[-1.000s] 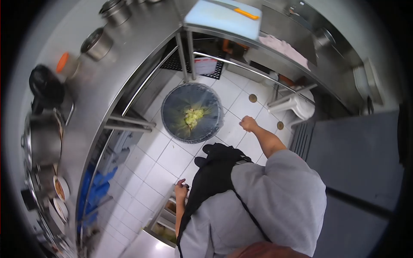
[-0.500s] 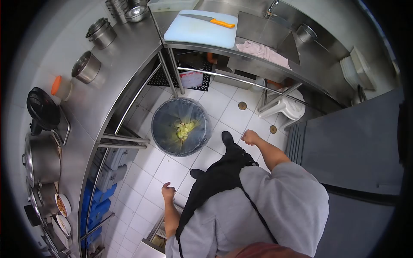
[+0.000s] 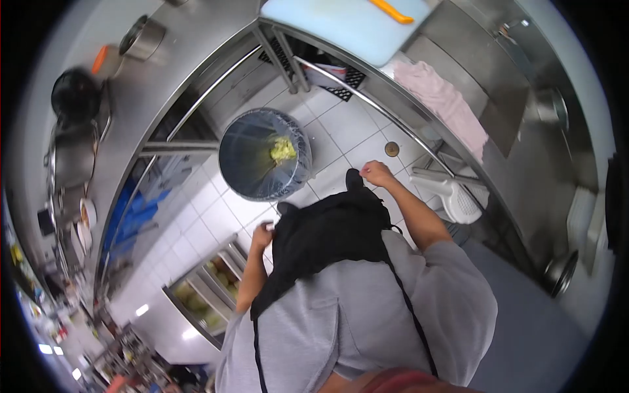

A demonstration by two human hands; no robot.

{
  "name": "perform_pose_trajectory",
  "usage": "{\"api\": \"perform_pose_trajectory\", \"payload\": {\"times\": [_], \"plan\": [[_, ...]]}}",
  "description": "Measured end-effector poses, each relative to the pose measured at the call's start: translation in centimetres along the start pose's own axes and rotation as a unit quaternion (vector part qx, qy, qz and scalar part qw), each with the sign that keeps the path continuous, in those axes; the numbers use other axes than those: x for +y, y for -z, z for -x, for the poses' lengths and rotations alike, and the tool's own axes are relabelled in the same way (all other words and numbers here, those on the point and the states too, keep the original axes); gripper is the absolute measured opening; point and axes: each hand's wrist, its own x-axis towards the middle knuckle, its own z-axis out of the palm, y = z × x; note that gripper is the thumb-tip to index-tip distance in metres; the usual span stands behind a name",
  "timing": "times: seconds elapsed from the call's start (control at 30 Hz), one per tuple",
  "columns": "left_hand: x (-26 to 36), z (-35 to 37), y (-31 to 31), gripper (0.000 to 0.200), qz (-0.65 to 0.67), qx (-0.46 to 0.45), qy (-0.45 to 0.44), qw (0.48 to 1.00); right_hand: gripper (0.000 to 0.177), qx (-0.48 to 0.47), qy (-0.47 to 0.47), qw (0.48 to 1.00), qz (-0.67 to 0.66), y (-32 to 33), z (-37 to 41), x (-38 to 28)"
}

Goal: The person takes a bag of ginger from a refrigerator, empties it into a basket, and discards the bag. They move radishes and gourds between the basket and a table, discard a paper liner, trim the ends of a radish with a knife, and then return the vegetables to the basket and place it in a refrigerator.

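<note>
My left hand [image 3: 263, 236] hangs at my left side with fingers loosely bent and a little apart, holding nothing I can see. Ahead on my right, my right hand [image 3: 376, 173] has its fingers curled in, with nothing visible in it. In front of me a round bin [image 3: 246, 154] with a clear plastic liner stands on the floor. Light green leafy scraps [image 3: 282, 150] lie inside it. Neither hand touches the bin; the left one is nearer to its lower edge.
A white cutting board [image 3: 347, 29] bears an orange-handled knife [image 3: 392, 10]. A pink cloth [image 3: 442, 101] lies by the sink [image 3: 501, 121]. Steel counters [image 3: 177, 59] curve round the left and front. A white stool [image 3: 458, 200] is at right; opened drawers [image 3: 206, 295] hold produce at lower left.
My view has turned and shifted, bringing opened drawers and a cluttered area into sight at lower left. The bin now appears tilted. Both hands stay beside my body, apart from any object.
</note>
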Motion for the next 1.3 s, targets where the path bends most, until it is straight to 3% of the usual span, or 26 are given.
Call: {"api": "perform_pose_trajectory", "payload": {"times": [0.07, 0.13, 0.17, 0.23, 0.33, 0.53, 0.63, 0.73, 0.8, 0.87, 0.93, 0.97, 1.07, 1.1, 1.17, 1.2, 1.27, 1.3], "plan": [[6.0, -0.1, 2.0, 0.047, 0.125, 0.033, 0.022, 0.991, 0.029, -0.013, 0.009, 0.999, -0.039, 2.3, -0.2, 1.3], [9.8, -0.5, 3.7, 0.044, 0.18, 0.048, 0.025, 0.982, 0.024, -0.017, 0.026, 0.994, -0.104, 3.4, -0.7, 2.0], [10.5, -1.1, 4.1, 0.043, 0.142, 0.058, 0.016, 0.988, 0.023, -0.024, 0.041, 0.989, -0.143, 4.3, -0.8, 2.1], [11.5, -1.8, 4.3, 0.042, 0.095, 0.065, 0.015, 0.993, 0.023, -0.024, 0.046, 0.985, -0.163, 5.1, -1.2, 2.9], [11.9, -2.1, 3.7, 0.042, 0.145, 0.102, 0.059, 0.982, 0.023, -0.048, 0.022, 0.985, -0.164, 6.3, -1.5, 2.7], [10.2, -3.6, 2.1, 0.038, 0.255, 0.064, 0.14, 0.955, 0.018, -0.088, -0.011, 0.988, -0.126, 6.5, -4.4, 1.1], [10.3, -6.6, 3.5, 0.032, 0.401, 0.056, 0.199, 0.892, 0.016, -0.076, -0.017, 0.992, -0.095, 5.9, -5.4, -1.9], [11.7, -11.9, 3.7, 0.04, 0.515, 0.088, 0.236, 0.819, 0.019, -0.134, -0.042, 0.972, -0.19, 3.6, -7.8, -2.2], [12.2, -17.0, 2.0, 0.046, 0.626, 0.077, 0.267, 0.728, 0.025, -0.164, -0.091, 0.952, -0.241, 2.8, -8.2, -4.9], [12.8, -21.9, 0.4, 0.061, 0.699, 0.008, 0.302, 0.648, 0.031, -0.181, -0.136, 0.942, -0.246, 2.3, -8.9, -8.8], [16.7, -23.1, 1.7, 0.064, 0.752, 0.027, 0.293, 0.59, 0.04, -0.185, -0.161, 0.926, -0.286, 0.4, -11.7, -11.3], [17.1, -25.1, 1.3, 0.048, 0.769, 0.037, 0.337, 0.541, 0.05, -0.198, -0.166, 0.917, -0.304, -0.6, -13.6, -12.7], [17.0, -28.3, 0.3, 0.038, 0.795, 0.081, 0.313, 0.513, 0.066, -0.136, -0.16, 0.905, -0.371, -4.8, -19.3, -18.7], [18.1, -27.2, 2.9, 0.034, 0.813, 0.076, 0.313, 0.484, 0.072, -0.133, -0.14, 0.898, -0.396, -5.6, -21.5, -20.9], [18.4, -27.8, 6.2, 0.034, 0.808, 0.087, 0.297, 0.501, 0.078, -0.179, -0.179, 0.887, -0.386, -7.8, -27.8, -22.6], [18.0, -28.3, 6.8, 0.035, 0.803, 0.09, 0.295, 0.51, 0.076, -0.163, -0.178, 0.903, -0.357, -6.9, -27.9, -25.0], [15.9, -32.0, 8.4, 0.031, 0.817, 0.081, 0.311, 0.479, 0.07, -0.128, -0.158, 0.926, -0.318, -4.0, -26.5, -28.8], [15.4, -33.7, 10.0, 0.031, 0.814, 0.079, 0.286, 0.499, 0.066, -0.107, -0.137, 0.934, -0.311, -3.0, -26.6, -29.6]]}}
